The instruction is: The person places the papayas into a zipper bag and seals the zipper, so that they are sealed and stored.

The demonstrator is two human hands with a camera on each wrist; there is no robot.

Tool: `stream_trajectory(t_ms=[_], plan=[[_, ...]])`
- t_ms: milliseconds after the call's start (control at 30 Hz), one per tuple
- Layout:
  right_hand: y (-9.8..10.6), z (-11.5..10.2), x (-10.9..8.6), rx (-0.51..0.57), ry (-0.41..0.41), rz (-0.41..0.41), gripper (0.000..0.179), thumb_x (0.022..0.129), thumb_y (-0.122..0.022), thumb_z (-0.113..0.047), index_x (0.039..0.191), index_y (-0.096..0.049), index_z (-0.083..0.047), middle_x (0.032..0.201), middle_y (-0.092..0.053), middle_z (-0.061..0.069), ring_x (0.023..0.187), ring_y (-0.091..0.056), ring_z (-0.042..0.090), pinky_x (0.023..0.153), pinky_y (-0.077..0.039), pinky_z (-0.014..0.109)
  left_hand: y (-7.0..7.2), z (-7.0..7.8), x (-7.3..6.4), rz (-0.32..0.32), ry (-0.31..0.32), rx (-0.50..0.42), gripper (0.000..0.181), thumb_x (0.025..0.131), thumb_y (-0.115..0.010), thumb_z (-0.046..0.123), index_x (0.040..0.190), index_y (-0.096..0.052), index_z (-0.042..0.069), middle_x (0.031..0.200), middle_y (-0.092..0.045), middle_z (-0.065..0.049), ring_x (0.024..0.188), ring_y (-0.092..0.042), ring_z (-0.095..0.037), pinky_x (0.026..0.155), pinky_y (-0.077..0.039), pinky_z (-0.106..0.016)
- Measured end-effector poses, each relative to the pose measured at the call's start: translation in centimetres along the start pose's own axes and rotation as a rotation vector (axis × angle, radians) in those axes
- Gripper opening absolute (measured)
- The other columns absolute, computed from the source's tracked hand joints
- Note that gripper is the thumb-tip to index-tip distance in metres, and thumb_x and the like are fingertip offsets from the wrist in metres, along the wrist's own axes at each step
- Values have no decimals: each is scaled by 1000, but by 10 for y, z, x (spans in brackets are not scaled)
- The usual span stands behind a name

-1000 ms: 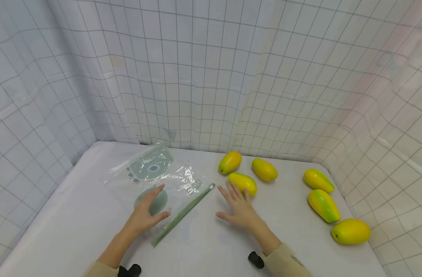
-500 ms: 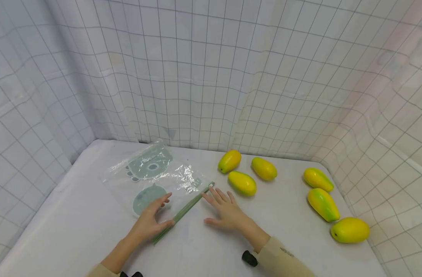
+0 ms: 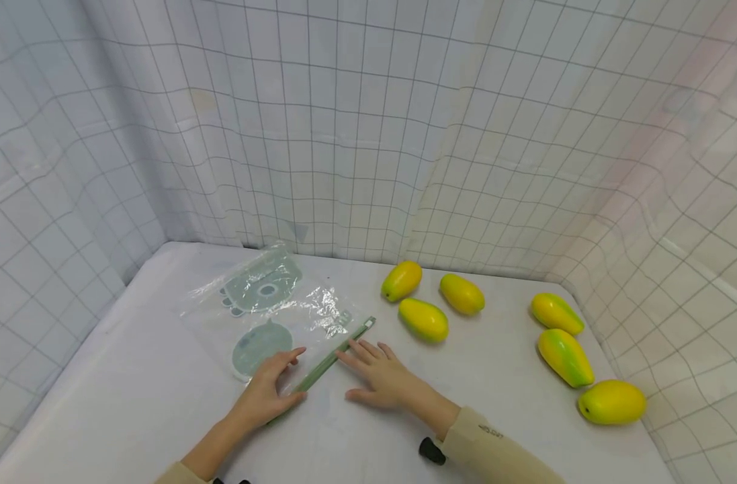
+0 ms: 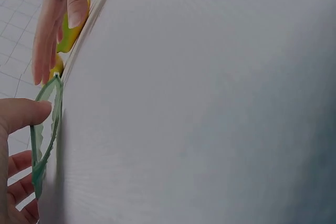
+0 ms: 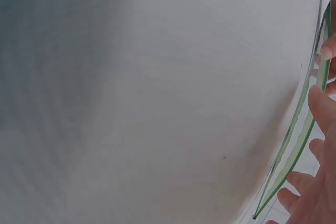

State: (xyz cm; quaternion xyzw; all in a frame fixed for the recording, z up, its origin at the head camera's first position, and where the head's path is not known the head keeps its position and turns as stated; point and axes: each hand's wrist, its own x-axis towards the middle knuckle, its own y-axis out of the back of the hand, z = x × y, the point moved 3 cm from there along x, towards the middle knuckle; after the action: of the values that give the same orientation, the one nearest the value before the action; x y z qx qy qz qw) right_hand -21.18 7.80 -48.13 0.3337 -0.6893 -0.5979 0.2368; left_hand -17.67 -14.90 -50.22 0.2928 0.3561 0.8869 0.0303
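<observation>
A clear plastic zip bag [image 3: 262, 348] with pale green animal prints lies flat on the left half of the table, its green zip edge [image 3: 321, 370] slanting towards me. My left hand [image 3: 265, 396] is over the lower part of that edge, thumb on the near side and bent fingers over the bag. In the left wrist view the thumb overlaps one lip of the slightly parted green opening [image 4: 47, 129]. My right hand [image 3: 380, 380] hovers palm down with spread fingers, fingertips at the upper part of the edge. Whether those fingertips touch it, I cannot tell.
Three yellow mango-like fruits [image 3: 424, 320] lie behind and right of the right hand. Three more such fruits [image 3: 565, 357], yellow with green streaks, line the table's right side. Grid-patterned curtains [image 3: 368, 134] enclose the white table [image 3: 132, 376] at the back and sides.
My right hand has moved left, from beside a fruit to the bag's green edge. The left hand has shifted right and slightly down onto the edge. The fruits stay put.
</observation>
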Motion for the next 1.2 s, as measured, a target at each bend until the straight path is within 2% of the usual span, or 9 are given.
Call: stream_trajectory(t_ms=[300, 500, 667, 800, 967, 1100, 1200], plan=[[1, -6, 2, -72, 31, 47, 62, 91, -45, -48, 144, -29, -19, 147, -27, 8, 133, -27, 23, 106, -25, 45, -2, 0, -1, 43, 8, -43, 67, 59, -79, 4, 122, -54, 3, 92, -57, -5, 81, -49, -15, 71, -42, -29], [-3, -8, 6, -64, 40, -10, 61, 92, -43, -47, 144, -29, -19, 149, -24, 6, 135, -24, 21, 107, -24, 42, -3, -2, -2, 64, -14, -51, 65, 60, -78, 2, 120, -55, 3, 91, -58, -4, 81, -50, -16, 71, -40, -29], [-8, -7, 11, -56, 10, -48, 60, 93, -40, -49, 145, -27, -21, 150, -20, 5, 137, -20, 21, 107, -22, 43, -3, -2, -3, 77, -79, -71, 57, 63, -76, -1, 116, -58, 4, 90, -60, -2, 80, -54, -16, 71, -42, -28], [-9, -6, 14, -41, -2, -51, 60, 93, -40, -49, 145, -26, -22, 150, -21, 4, 136, -21, 20, 108, -21, 44, -3, 0, -3, 88, -144, -60, 40, 66, -74, -3, 103, -65, 7, 91, -63, 1, 81, -56, -14, 72, -44, -27], [-9, -4, 16, -24, -19, -62, 60, 92, -40, -50, 145, -25, -25, 149, -22, 2, 136, -20, 18, 107, -21, 46, -4, 4, -6, 96, -180, -26, 27, 68, -71, -6, 92, -70, 8, 89, -62, 1, 79, -55, -13, 68, -44, -26], [-11, -3, 18, -8, -27, -66, 59, 92, -40, -50, 144, -26, -26, 149, -23, 1, 136, -20, 17, 106, -22, 48, -5, 5, -9, 87, -159, 3, 26, 69, -70, -7, 92, -71, 6, 89, -62, -1, 79, -54, -13, 66, -44, -26], [-12, -1, 18, -10, -31, -68, 59, 92, -41, -50, 144, -26, -27, 149, -24, 0, 136, -20, 17, 106, -23, 48, -6, 6, -13, 69, -89, 47, 29, 70, -70, -4, 97, -70, 6, 93, -63, -2, 83, -55, -14, 69, -45, -30]])
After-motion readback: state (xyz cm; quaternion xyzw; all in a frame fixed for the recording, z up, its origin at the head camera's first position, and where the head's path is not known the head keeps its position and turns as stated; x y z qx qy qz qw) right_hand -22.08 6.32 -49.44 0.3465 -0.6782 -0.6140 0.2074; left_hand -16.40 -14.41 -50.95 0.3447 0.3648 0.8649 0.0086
